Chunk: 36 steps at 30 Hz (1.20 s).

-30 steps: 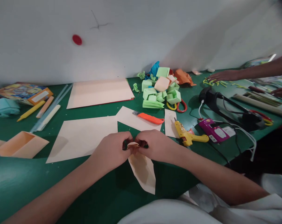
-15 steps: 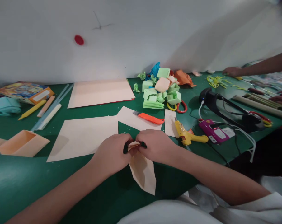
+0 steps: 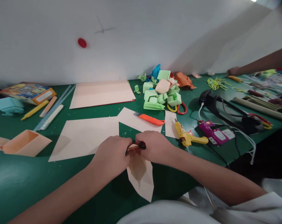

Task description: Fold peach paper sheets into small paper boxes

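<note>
A folded piece of peach paper (image 3: 141, 177) is pinched at its narrow far end between my left hand (image 3: 114, 152) and my right hand (image 3: 153, 144). Its wide end hangs toward me over the green table (image 3: 94, 196). Both hands are closed, and the fingertips around the fold are partly hidden. Beyond them lies a flat peach sheet (image 3: 89, 133), and an orange box cutter (image 3: 151, 119) rests on another paper piece (image 3: 129, 116). A yellow glue gun (image 3: 190, 137) lies right of my right hand.
A folded peach paper form (image 3: 26, 143) sits at left, near glue sticks (image 3: 52, 116) and a colourful box (image 3: 29, 92). Green folded paper pieces (image 3: 163, 98) and scissors (image 3: 181, 108) are at the back. A purple power strip (image 3: 213, 132) trails cables. Another person's hand (image 3: 234, 71) reaches in at far right.
My hands keep their pinch on the folded paper, whose loose end has swung slightly left and toward me. The other person's hand has moved right, away from the yellow-green strips. The view has shifted slightly.
</note>
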Each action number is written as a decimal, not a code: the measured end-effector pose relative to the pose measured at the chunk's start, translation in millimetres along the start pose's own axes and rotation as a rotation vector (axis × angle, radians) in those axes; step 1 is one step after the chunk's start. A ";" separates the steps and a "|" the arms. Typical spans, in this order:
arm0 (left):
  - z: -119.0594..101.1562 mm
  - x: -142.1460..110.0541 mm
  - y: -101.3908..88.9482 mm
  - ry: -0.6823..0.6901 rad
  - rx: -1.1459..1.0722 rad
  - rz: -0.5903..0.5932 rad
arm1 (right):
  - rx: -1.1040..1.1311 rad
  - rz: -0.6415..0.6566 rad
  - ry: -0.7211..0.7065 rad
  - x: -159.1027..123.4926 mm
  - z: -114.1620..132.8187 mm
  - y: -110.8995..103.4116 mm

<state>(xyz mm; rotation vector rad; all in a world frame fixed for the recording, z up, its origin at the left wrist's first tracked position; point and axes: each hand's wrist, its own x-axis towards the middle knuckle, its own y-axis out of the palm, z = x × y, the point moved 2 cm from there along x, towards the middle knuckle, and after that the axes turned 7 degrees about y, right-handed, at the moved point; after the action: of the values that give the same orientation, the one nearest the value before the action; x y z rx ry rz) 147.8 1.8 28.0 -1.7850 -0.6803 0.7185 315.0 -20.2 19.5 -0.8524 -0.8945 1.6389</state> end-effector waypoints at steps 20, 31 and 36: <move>0.5 1.5 -4.7 -0.083 0.083 0.125 | -0.171 0.029 -0.015 -2.0 12.0 -5.0; 2.1 0.0 -13.2 0.014 -0.088 0.043 | -0.145 0.060 0.058 1.1 3.7 -9.7; 6.6 1.9 -12.2 0.012 -0.094 0.028 | -0.086 0.041 0.062 0.5 -1.4 -9.6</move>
<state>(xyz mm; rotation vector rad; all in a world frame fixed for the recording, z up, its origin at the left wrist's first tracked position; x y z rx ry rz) 142.7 10.8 37.5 -1.8864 -0.6913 0.7040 320.3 -17.7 27.3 -0.9812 -0.9149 1.6102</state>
